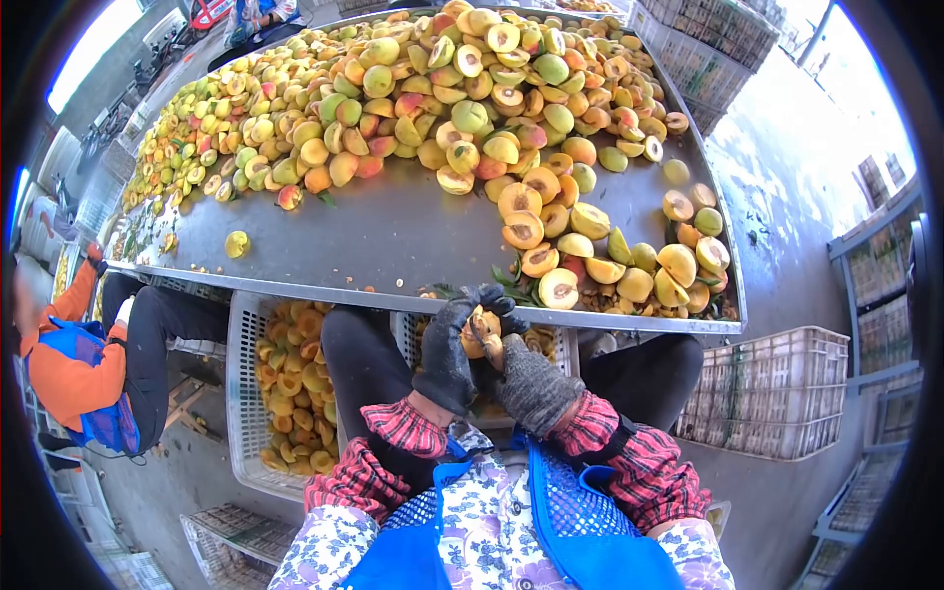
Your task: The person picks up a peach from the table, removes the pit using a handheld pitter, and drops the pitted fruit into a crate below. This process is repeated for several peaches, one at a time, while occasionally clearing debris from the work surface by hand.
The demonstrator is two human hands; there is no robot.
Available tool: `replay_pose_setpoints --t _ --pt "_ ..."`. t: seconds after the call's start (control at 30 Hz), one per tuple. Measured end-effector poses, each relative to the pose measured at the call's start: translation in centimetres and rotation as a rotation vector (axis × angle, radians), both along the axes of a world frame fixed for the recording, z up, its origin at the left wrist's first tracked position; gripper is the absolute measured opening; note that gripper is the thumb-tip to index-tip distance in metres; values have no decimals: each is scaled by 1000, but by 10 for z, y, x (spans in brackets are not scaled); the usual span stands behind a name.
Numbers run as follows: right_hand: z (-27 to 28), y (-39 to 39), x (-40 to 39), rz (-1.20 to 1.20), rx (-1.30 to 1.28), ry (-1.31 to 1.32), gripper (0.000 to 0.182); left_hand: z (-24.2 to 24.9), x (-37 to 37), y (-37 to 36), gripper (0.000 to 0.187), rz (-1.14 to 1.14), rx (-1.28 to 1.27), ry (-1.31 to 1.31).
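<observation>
In the head view, the left hand (447, 349), in a dark glove, curls around a piece of fruit (481, 332) just off the near edge of the metal table (374, 236). The right hand (536, 385), in a grey glove, is drawn in narrow against the same piece — whether it also grips a tool is too hidden to tell.

A large heap of fruit (393, 93), whole and halved, yellow, green and reddish, covers the far part of the table. It runs down the right side to the near edge, with a few green leaves among the halves. A single yellow piece (237, 244) lies apart on the bare metal at left.

Below the table, a white crate (242, 403) full of fruit halves (295, 393) stands left of the wearer's legs; another crate (566, 350), also with fruit, sits beneath the hands. A pale crate (767, 393) stands on the floor at right, and stacked crates (710, 59) rise beyond the table's far right corner. At left sits a person in orange sleeves (77, 379).
</observation>
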State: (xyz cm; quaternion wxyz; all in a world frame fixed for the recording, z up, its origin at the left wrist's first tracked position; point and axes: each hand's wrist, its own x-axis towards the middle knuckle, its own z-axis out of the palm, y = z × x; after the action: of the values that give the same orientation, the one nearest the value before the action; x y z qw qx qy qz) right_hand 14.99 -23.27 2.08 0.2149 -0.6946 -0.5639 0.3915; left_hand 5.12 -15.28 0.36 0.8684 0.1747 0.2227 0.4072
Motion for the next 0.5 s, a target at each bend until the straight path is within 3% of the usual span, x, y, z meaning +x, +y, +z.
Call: replay_pose_setpoints --t 0.03,0.13,0.2,0.27,0.33,0.43,0.5 --pt "2 0 0 15 -32 -10 33 -3 -3 1 30 -42 -18 -39" --pt "-26 -6 3 112 91 -53 34 5 -12 0 27 -126 328 342" --pt "-33 -8 5 163 114 -54 32 -4 -15 5 28 -202 426 425" --pt "-12 -4 6 180 5 -22 28 -12 -20 8 29 -174 718 595" --pt "5 -1 6 162 -93 97 27 -17 -25 8 29 -29 1201 846" --pt "20 1 6 121 -275 364 22 -24 -26 11 24 -86 1257 834" --pt "10 2 8 275 42 372 18 -19 -23 5 22 -196 723 617"
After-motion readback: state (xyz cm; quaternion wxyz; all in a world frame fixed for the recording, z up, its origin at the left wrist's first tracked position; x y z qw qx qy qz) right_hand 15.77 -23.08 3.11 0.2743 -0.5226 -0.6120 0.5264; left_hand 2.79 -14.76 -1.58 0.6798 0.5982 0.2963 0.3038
